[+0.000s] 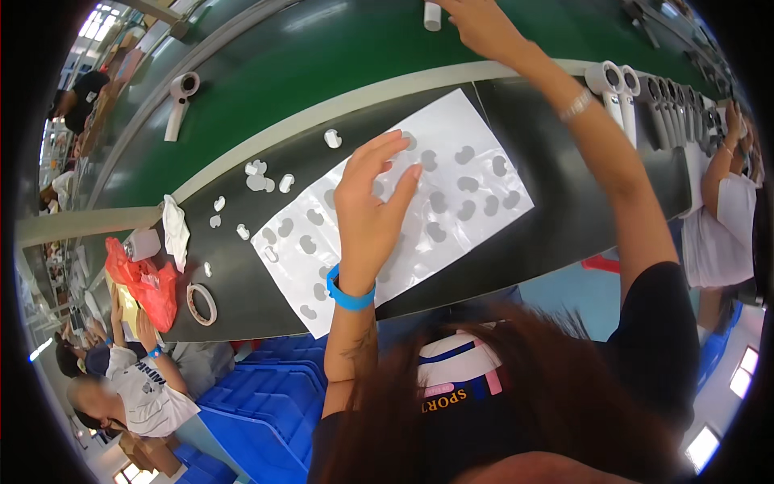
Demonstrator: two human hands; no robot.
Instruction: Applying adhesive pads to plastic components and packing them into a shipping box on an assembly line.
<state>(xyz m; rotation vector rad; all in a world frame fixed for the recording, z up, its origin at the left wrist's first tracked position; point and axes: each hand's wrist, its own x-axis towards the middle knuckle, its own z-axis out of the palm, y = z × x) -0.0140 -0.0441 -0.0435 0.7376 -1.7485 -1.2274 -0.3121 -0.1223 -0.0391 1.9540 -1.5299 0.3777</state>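
Observation:
My left hand [372, 202], with a blue wristband, hovers with spread fingers over a white backing sheet [484, 141] dotted with grey bean-shaped stickers [468, 184]. It holds nothing that I can see. My right hand [484, 28], a bracelet on its wrist, reaches far over the green conveyor belt [322, 56] next to a small white cylindrical part [433, 14]. Its fingertips run off the top edge, so its grip is hidden. The sheet lies on a dark bench strip [564, 234] in front of the belt.
Loose white sticker pieces [258, 179], a white cloth [175, 230], a tape roll [201, 304] and a red bag [145, 282] lie to the left. White handheld dryer bodies [181, 93] [614, 85] sit on the belt. Blue crates [258, 395] stand below. Other people work at left [137, 391] and right [721, 218].

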